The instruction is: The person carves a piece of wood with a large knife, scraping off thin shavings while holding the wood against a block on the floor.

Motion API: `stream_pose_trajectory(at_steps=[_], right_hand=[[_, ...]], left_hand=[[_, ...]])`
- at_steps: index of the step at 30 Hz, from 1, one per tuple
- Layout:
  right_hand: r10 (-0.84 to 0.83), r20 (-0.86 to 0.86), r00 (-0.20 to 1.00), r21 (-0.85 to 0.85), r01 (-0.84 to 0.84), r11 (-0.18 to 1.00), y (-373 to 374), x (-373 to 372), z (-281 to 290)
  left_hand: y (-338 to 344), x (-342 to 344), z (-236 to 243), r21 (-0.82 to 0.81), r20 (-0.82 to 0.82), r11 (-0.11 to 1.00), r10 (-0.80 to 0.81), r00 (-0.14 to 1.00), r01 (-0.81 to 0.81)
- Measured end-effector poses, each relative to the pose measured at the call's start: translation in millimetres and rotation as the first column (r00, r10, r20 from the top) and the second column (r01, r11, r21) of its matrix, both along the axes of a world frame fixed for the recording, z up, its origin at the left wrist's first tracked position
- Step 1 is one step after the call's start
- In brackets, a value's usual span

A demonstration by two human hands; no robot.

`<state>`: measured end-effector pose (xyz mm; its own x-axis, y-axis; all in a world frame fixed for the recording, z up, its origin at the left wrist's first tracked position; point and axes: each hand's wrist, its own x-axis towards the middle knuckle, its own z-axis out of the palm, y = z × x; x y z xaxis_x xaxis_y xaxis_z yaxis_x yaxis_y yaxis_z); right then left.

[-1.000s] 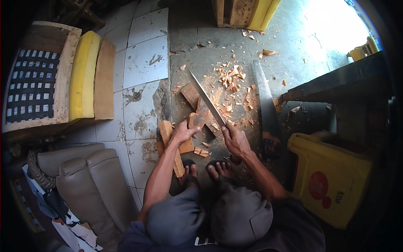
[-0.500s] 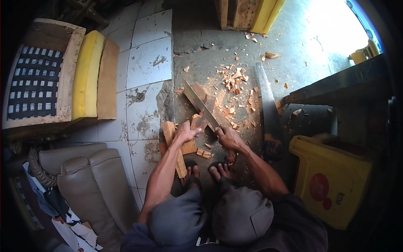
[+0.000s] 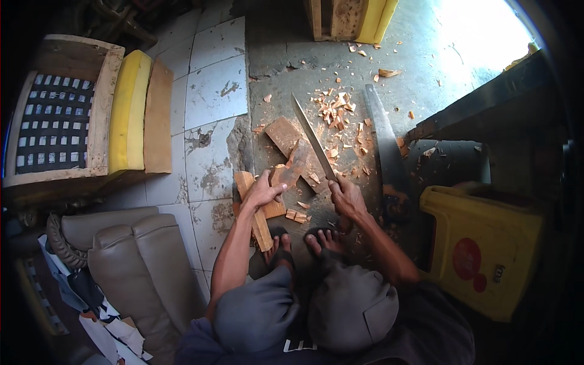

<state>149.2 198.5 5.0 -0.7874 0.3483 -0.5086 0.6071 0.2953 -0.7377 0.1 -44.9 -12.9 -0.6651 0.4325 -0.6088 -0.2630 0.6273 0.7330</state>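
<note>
My left hand is closed around the near end of a short, rough-hewn wood piece. That piece slants over a flat wooden board on the floor; whether it touches the board I cannot tell. My right hand grips the handle of a machete, whose long blade points away from me, just right of the wood piece and apart from it. Beside my left hand lies a narrow wood strip, across another wood block. Small split chunks rest in front of my feet.
Wood chips litter the concrete beyond the board. A handsaw lies to the right, near a yellow plastic crate and a dark bench. Brown cushions and a wooden frame with yellow foam stand left.
My right hand has drawn the machete rightward, off the wood piece, and its blade now points more straight ahead. The wood piece in my left hand has tilted and shows more of its surface.
</note>
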Motion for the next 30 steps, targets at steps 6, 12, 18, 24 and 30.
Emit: stream_pose_trajectory(at_steps=[6, 12, 18, 24, 30], right_hand=[[0.162, -0.159, 0.974, 0.247, -0.120, 0.962, -5, 35, 10], [0.169, -0.404, 0.899, 0.268, -0.060, 0.961, -25, 20, 59], [0.147, -0.343, 0.928, 0.214, -0.075, 0.974, -44, -15, 48], [0.289, -0.215, 0.933, 0.232, -0.239, 0.943, -40, -34, 57], [0.173, -0.410, 0.896, 0.308, -0.042, 0.950, -45, -28, 21]], left_hand=[[11, -16, 38, 0.001, -0.322, 0.996, 0.089, 0.943, -0.093], [31, -28, 79, -0.226, -0.528, 0.974, -0.109, 0.843, -0.016], [55, -24, 88, -0.322, -0.554, 0.946, -0.204, 0.807, 0.018], [36, -10, 71, -0.258, -0.624, 0.966, -0.184, 0.760, 0.023], [63, -6, 88, -0.267, -0.602, 0.963, -0.204, 0.772, 0.045]])
